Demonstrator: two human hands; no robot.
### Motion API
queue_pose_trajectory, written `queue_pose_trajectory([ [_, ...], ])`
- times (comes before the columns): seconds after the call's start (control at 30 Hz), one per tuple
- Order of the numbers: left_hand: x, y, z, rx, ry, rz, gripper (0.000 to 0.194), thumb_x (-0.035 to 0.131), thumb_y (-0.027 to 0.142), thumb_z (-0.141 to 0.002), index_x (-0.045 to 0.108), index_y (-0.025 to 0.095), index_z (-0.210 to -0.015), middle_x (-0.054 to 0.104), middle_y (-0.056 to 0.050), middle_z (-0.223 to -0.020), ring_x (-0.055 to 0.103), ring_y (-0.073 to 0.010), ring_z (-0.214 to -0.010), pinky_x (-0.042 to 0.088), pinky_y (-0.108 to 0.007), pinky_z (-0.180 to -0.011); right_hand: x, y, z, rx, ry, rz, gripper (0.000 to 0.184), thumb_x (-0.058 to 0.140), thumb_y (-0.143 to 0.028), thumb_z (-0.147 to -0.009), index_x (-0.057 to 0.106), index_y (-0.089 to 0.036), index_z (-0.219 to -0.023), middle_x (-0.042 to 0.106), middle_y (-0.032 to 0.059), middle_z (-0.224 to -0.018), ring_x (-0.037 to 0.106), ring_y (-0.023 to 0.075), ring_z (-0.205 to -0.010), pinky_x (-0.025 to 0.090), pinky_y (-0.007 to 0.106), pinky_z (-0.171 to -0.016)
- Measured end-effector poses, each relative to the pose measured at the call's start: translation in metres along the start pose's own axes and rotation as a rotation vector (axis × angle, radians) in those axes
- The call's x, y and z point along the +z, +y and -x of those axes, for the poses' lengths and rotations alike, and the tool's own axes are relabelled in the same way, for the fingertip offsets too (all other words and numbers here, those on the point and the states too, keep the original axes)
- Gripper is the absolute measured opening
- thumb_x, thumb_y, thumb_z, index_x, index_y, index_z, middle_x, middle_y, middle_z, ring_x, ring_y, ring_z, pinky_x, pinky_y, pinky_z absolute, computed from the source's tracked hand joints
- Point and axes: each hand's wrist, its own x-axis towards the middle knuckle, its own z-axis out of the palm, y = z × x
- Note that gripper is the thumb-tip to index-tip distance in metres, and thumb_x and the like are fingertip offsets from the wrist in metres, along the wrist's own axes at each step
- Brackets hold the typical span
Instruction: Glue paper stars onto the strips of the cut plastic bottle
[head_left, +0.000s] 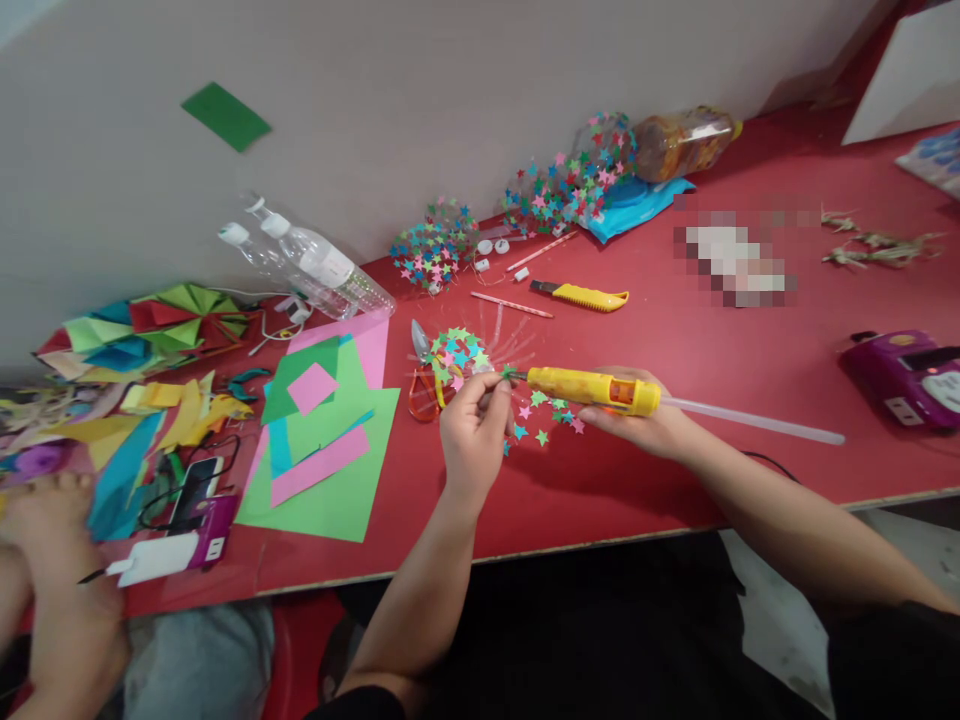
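Observation:
A yellow hot glue gun [562,386] lies in my right hand [643,428], its nozzle pointing left. From its back end sticks a long translucent glue stick [757,418]. My left hand [474,435] is closed in a pinch on a small green paper star [511,372] right at the nozzle tip. Just behind that hand is a piece with clear strips fanning out, partly covered with coloured stars [459,350]. Loose paper stars [542,437] lie on the red table [600,510] under the glue gun. Orange-handled scissors [424,395] are partly hidden beside the starred piece.
Star-covered balls [435,245], clear bottles [322,265] and a drink bottle [686,143] stand or lie along the wall. A yellow cutter knife [581,295] is beyond my hands. Coloured paper sheets [345,510] lie left, near another person's hand [52,510]. A purple device [904,380] sits right.

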Motion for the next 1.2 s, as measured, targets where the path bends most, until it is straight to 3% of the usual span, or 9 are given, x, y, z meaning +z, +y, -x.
queue_pose_trajectory([
  [0.77,0.000,0.000,-0.001,0.042,0.011,-0.035,0.012,0.055,0.025,-0.088,0.061,0.018,-0.079,0.046,0.007,-0.045,0.043,-0.0070,-0.039,0.034,-0.018,-0.040,0.001,0.002,-0.001,-0.024,0.009,0.059,0.023,0.063,-0.044,-0.082,0.062,-0.022,-0.073,0.062,0.0034,-0.071,0.059,0.0171,-0.061,0.048,0.033,-0.056],
  [0.87,-0.001,-0.001,-0.002,0.145,0.032,-0.156,0.013,0.053,0.023,-0.088,0.060,0.018,-0.079,0.045,0.007,-0.047,0.044,-0.0068,-0.040,0.036,-0.018,-0.043,0.000,0.003,-0.002,-0.086,0.012,0.103,0.025,0.061,-0.042,-0.084,0.059,-0.021,-0.071,0.061,0.0027,-0.068,0.057,0.0155,-0.059,0.046,0.032,-0.056],
  [0.97,-0.002,-0.005,-0.002,0.351,0.073,-0.376,0.012,0.053,0.020,-0.088,0.063,0.016,-0.082,0.049,0.006,-0.052,0.045,-0.0066,-0.045,0.038,-0.019,-0.050,0.001,0.007,-0.003,-0.206,0.014,0.221,0.029,0.059,-0.041,-0.086,0.054,-0.021,-0.066,0.054,0.0002,-0.061,0.051,0.0134,-0.056,0.040,0.029,-0.053],
  [1.07,-0.004,-0.009,0.000,0.466,0.036,-0.477,0.012,0.054,0.019,-0.087,0.065,0.016,-0.088,0.053,0.005,-0.056,0.045,-0.0063,-0.048,0.037,-0.019,-0.053,0.002,0.013,-0.005,-0.287,0.067,0.368,0.032,0.058,-0.041,-0.086,0.047,-0.021,-0.064,0.048,-0.0015,-0.060,0.046,0.0119,-0.055,0.034,0.027,-0.052],
  [1.13,-0.005,-0.010,0.002,0.391,-0.021,-0.397,0.011,0.054,0.020,-0.087,0.064,0.017,-0.087,0.052,0.005,-0.055,0.046,-0.0063,-0.046,0.038,-0.019,-0.051,0.001,0.018,-0.007,-0.249,0.109,0.405,0.026,0.057,-0.040,-0.087,0.049,-0.021,-0.071,0.054,0.0006,-0.069,0.049,0.0122,-0.060,0.036,0.026,-0.056],
  [1.2,-0.007,-0.009,0.003,0.231,-0.057,-0.233,0.011,0.053,0.023,-0.089,0.061,0.018,-0.085,0.049,0.007,-0.051,0.046,-0.0065,-0.044,0.038,-0.018,-0.048,-0.001,0.022,-0.008,-0.145,0.133,0.450,0.018,0.056,-0.037,-0.086,0.053,-0.020,-0.082,0.058,0.0032,-0.080,0.054,0.0136,-0.067,0.038,0.025,-0.059],
])
